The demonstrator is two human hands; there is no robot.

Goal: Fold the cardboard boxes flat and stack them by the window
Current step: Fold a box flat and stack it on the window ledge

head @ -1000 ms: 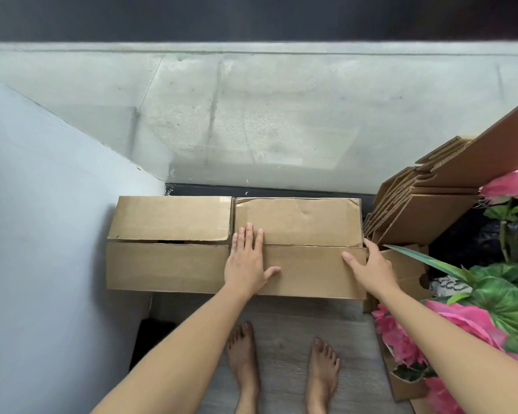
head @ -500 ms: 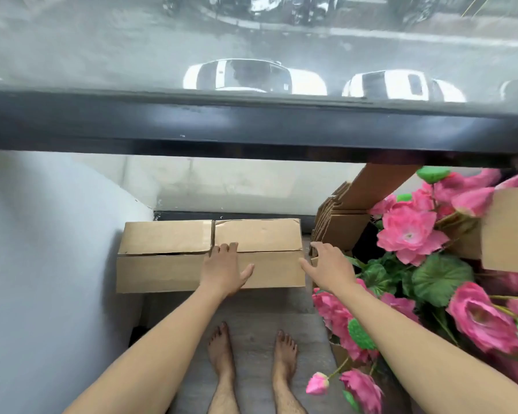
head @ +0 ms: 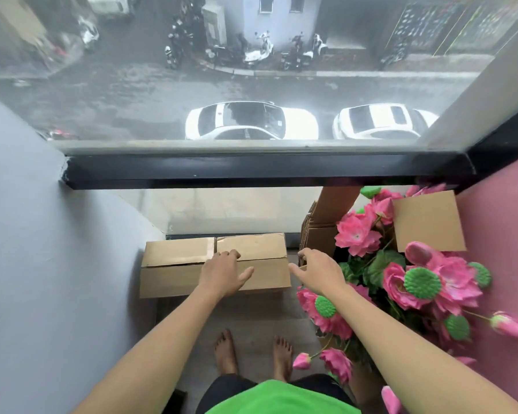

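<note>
A flattened brown cardboard box [head: 174,264] lies on the floor against the wall under the window [head: 251,168]. My left hand [head: 225,271] hovers over its middle with the fingers apart, just above or lightly on the cardboard; I cannot tell which. At the box's right end my right hand [head: 317,270] is spread and holds nothing. More folded cardboard [head: 319,234] stands on edge to the right of the box, leaning against the wall.
Pink artificial lotus flowers [head: 401,282] with green pods crowd the right side, next to a loose cardboard sheet [head: 428,222] and a pink wall. A grey wall [head: 57,264] closes in the left. My bare feet [head: 251,357] stand on the narrow grey floor.
My head has risen, so the window and the street now fill the upper view. Both hands have lifted back from pressing the box, and their fingers have loosened.
</note>
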